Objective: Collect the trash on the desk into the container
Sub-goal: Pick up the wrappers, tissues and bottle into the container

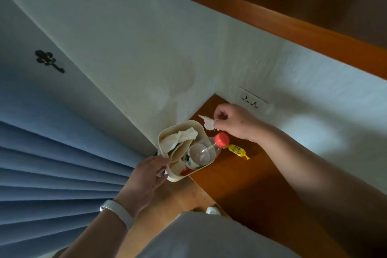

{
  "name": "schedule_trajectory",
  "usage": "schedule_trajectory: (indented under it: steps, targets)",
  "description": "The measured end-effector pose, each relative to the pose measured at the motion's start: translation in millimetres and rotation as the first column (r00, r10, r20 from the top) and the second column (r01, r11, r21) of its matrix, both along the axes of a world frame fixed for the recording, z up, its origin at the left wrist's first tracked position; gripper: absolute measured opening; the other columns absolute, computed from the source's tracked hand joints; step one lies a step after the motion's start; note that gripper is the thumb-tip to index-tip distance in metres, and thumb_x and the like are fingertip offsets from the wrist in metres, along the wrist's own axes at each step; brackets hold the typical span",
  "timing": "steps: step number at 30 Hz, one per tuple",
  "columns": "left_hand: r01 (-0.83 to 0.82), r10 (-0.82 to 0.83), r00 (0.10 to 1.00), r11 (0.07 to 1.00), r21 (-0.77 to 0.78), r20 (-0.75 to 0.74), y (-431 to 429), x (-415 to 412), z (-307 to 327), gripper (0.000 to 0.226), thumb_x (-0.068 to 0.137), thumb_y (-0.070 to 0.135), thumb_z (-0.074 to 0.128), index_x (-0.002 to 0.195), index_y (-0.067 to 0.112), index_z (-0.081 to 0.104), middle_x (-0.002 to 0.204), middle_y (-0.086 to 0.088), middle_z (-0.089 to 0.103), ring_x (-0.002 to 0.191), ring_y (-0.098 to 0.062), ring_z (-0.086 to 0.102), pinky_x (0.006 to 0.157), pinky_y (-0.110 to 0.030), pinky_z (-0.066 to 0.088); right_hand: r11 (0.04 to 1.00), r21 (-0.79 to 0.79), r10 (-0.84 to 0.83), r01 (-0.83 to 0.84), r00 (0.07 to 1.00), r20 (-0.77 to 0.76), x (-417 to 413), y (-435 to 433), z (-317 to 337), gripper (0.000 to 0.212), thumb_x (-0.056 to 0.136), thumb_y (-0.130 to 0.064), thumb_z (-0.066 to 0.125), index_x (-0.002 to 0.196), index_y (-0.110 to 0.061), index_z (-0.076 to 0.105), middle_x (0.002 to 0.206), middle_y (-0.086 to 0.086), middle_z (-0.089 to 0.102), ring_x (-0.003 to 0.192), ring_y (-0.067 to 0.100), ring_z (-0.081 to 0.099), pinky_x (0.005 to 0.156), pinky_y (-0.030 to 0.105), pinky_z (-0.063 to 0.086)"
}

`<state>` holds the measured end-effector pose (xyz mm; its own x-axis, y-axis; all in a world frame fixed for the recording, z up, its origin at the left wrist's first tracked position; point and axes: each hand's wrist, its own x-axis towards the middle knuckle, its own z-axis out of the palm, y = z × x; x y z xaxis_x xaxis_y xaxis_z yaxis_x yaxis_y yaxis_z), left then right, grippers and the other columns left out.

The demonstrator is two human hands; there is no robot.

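A cream container (189, 125) is held at the left edge of the wooden desk (247, 182), my left hand (146, 176) gripping its near rim. Inside it lie crumpled white tissue (180, 138), paper scraps and a clear plastic bottle (202, 154) with a red cap (221, 139) sticking out over the rim. My right hand (234, 121) pinches a small white tissue scrap (207, 122) just above and to the right of the container. A yellow candy wrapper (237, 151) lies on the desk beside the bottle cap.
White walls meet at the desk's far corner, with a double power socket (251, 100) just behind my right hand. Blue curtain folds (52, 163) hang to the left. A wooden shelf (293, 16) runs above.
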<state>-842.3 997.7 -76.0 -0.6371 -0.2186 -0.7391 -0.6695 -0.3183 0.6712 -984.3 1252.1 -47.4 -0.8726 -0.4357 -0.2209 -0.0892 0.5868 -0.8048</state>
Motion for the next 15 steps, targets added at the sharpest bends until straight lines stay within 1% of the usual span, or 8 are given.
schedule_trajectory:
  steps: [2, 4, 7, 11, 15]
  targets:
    - [0.008, -0.008, 1.000, 1.000, 0.008, -0.010, -1.1, 1.5, 1.6, 0.022, 0.093, 0.010, 0.067, 0.113, 0.001, 0.068, 0.125, -0.021, 0.069, 0.121, -0.031, 0.062, 0.085, -0.036, 0.052, 0.998, 0.057, 0.030, -0.033, 0.999, 0.043, 0.3, -9.3, 3.7, 0.004, 0.078, -0.024, 0.066, 0.081, -0.025, 0.062, 0.080, -0.002, 0.064, 0.073, 0.018, 0.060, 0.060, 0.029, 0.044]
    - [0.023, -0.023, 1.000, 1.000, 0.011, -0.018, -2.1, 3.6, 2.4, 0.021, 0.094, 0.011, 0.066, 0.112, 0.002, 0.069, 0.122, -0.019, 0.072, 0.119, -0.030, 0.064, 0.086, -0.036, 0.052, 0.989, 0.124, 0.065, -0.076, 0.994, 0.093, -0.9, -17.7, 5.5, 0.006, 0.078, -0.019, 0.065, 0.082, -0.023, 0.063, 0.083, -0.002, 0.064, 0.074, 0.017, 0.060, 0.060, 0.027, 0.041]
    - [0.045, -0.044, 0.999, 0.999, 0.021, -0.031, -3.5, 6.2, 3.5, 0.021, 0.094, 0.012, 0.066, 0.112, 0.004, 0.071, 0.116, -0.015, 0.076, 0.115, -0.026, 0.067, 0.086, -0.035, 0.052, 0.969, 0.200, 0.112, -0.143, 0.981, 0.158, -2.6, -29.5, 6.5, 0.008, 0.078, -0.017, 0.065, 0.085, -0.022, 0.064, 0.084, 0.000, 0.065, 0.072, 0.016, 0.059, 0.059, 0.028, 0.043]
    - [0.049, -0.047, 0.998, 0.998, 0.032, -0.040, -6.8, 7.8, 3.2, 0.021, 0.093, 0.013, 0.068, 0.112, 0.005, 0.072, 0.107, -0.008, 0.081, 0.113, -0.023, 0.069, 0.095, -0.038, 0.052, 0.956, 0.249, 0.110, -0.156, 0.976, 0.191, -4.6, -43.4, 3.5, 0.009, 0.080, -0.015, 0.066, 0.088, -0.019, 0.065, 0.087, 0.002, 0.067, 0.070, 0.016, 0.061, 0.056, 0.027, 0.044]
    - [0.082, -0.081, 0.995, 0.996, 0.021, -0.050, -10.3, 9.2, 2.3, 0.021, 0.093, 0.015, 0.068, 0.111, 0.006, 0.072, 0.104, -0.006, 0.081, 0.111, -0.021, 0.069, 0.086, -0.033, 0.051, 0.947, 0.254, 0.145, -0.195, 0.969, 0.201, -3.3, -48.4, 3.7, 0.009, 0.079, -0.014, 0.068, 0.087, -0.018, 0.067, 0.082, 0.003, 0.070, 0.069, 0.017, 0.065, 0.058, 0.030, 0.049]
